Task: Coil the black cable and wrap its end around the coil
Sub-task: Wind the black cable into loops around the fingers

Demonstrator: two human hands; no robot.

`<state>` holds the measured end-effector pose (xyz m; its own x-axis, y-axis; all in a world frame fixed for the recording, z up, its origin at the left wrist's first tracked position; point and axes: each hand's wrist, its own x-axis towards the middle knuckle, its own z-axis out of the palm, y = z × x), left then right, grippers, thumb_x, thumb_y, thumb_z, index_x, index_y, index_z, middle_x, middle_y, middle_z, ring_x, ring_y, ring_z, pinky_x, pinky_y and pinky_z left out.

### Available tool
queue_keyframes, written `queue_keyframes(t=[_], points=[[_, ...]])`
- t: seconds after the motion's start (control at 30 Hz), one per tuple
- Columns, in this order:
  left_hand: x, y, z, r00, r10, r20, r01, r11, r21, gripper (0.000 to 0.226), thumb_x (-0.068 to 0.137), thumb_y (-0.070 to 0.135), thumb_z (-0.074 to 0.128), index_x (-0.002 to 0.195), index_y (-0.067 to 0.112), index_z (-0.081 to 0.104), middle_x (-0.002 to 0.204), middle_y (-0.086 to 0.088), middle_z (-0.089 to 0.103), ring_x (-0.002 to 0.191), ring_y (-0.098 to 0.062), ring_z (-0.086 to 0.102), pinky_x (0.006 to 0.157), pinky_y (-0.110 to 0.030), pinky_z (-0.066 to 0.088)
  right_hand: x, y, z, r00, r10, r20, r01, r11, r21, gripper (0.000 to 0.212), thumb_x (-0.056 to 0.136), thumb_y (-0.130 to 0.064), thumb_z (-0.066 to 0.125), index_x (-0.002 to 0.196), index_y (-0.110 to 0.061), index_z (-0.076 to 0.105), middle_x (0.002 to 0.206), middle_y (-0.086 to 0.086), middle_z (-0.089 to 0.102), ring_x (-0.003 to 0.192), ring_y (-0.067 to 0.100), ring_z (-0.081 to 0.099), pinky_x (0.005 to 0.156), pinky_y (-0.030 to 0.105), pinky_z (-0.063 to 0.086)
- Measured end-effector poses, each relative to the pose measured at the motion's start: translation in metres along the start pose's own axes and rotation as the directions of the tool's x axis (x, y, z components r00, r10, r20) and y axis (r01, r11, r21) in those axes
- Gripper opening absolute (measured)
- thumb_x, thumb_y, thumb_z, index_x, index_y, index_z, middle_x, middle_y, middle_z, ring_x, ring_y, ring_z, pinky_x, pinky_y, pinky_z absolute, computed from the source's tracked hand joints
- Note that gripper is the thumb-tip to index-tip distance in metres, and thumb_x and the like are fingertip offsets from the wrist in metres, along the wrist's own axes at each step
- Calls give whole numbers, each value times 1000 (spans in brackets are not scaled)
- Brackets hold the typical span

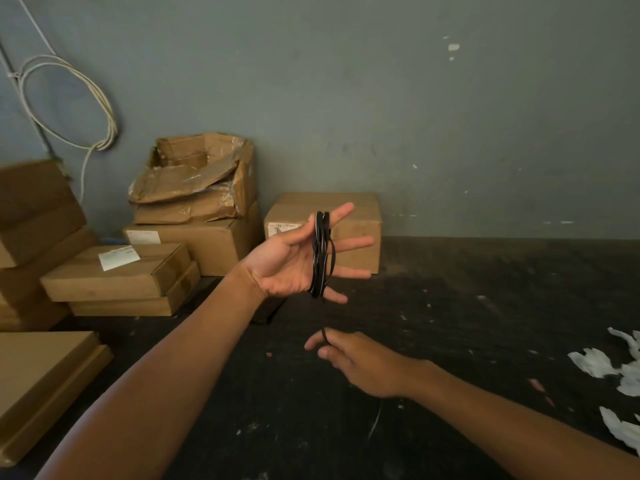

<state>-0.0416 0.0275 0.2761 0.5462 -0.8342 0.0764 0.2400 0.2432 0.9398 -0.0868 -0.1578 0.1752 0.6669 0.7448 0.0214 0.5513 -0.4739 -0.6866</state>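
The black cable (320, 254) is wound in several loops around the spread fingers of my left hand (294, 261), which is held up palm-forward in the middle of the view. A loose strand drops from the bottom of the coil down to my right hand (349, 358), which pinches the strand between thumb and forefinger, a little below the left hand. The strand between the hands is thin and hard to see against the dark floor.
Cardboard boxes (322, 230) stand along the grey wall behind my hands, with more stacked at the left (114, 275). A white cable coil (69, 102) hangs on the wall at upper left. White scraps (609, 365) lie on the dark floor at right.
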Motion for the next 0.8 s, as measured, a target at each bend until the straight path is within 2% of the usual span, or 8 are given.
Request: queue_keyframes(t=[0.07, 0.2, 0.33, 0.47, 0.57, 0.67, 0.73, 0.8], points=[[-2, -1, -8, 998, 8, -60, -8, 1000, -1, 50, 101, 51, 18, 150, 46, 28, 161, -10, 29, 142, -51, 27, 101, -76, 25, -4, -12, -1, 1000, -5, 12, 5, 1000, 10, 24, 104, -32, 37, 125, -33, 50, 75, 5, 52, 60, 13, 47, 54, 31, 41], [-5, -8, -24, 978, 34, -205, -41, 999, -33, 48, 101, 53, 23, 148, 48, 32, 158, -9, 36, 139, -49, 35, 101, -77, 27, -9, -30, -14, 1000, 20, 2, -20, 992, -122, 26, 104, -34, 37, 126, -32, 50, 79, -13, 53, 68, -2, 47, 62, 22, 39], [-7, -14, -35, 932, 86, -353, -116, 991, -65, 52, 96, 55, 36, 147, 49, 34, 154, -8, 43, 135, -50, 41, 98, -79, 28, -17, -48, -26, 1000, 28, -3, -28, 969, -245, 24, 103, -33, 37, 121, -29, 54, 105, -3, 62, 93, 8, 56, 82, 36, 50], [-7, -18, -38, 907, 76, -415, -108, 993, -53, 53, 95, 55, 35, 147, 48, 34, 153, -8, 44, 133, -49, 44, 100, -79, 29, -18, -66, -40, 997, -45, -70, 17, 933, -361, 18, 101, -38, 41, 103, -28, 56, 81, -10, 58, 73, 2, 55, 62, 27, 42], [-7, -25, -34, 920, 29, -390, -40, 999, -21, 51, 99, 53, 30, 149, 44, 34, 154, -12, 42, 132, -44, 48, 107, -74, 25, -15, -77, -65, 977, -139, -160, 43, 868, -495, 11, 98, -40, 48, 98, -36, 58, 78, -16, 57, 67, -5, 51, 54, 16, 31], [-6, -37, -25, 948, -69, -312, 83, 996, 29, 51, 100, 52, 28, 147, 37, 40, 148, -13, 48, 134, -43, 45, 106, -75, 26, -12, -82, -98, 951, -206, -229, 26, 796, -605, 9, 93, -41, 56, 92, -36, 63, 75, -19, 59, 63, -6, 53, 49, 12, 33], [-3, -41, -16, 960, -137, -244, 148, 989, 27, 51, 100, 51, 28, 145, 33, 44, 152, -9, 45, 137, -45, 41, 108, -75, 19, -8, -82, -120, 938, -206, -280, -38, 739, -672, 14, 89, -45, 59, 90, -33, 66, 73, -18, 61, 61, -3, 50, 54, 22, 41], [1, -41, -7, 970, -175, -168, 186, 981, 48, 51, 100, 52, 28, 149, 38, 36, 156, -7, 40, 139, -45, 38, 109, -75, 16, -5, -79, -138, 930, -193, -313, -88, 710, -698, 16, 88, -46, 62, 89, -31, 66, 69, -19, 59, 60, -2, 48, 58, 30, 45]])
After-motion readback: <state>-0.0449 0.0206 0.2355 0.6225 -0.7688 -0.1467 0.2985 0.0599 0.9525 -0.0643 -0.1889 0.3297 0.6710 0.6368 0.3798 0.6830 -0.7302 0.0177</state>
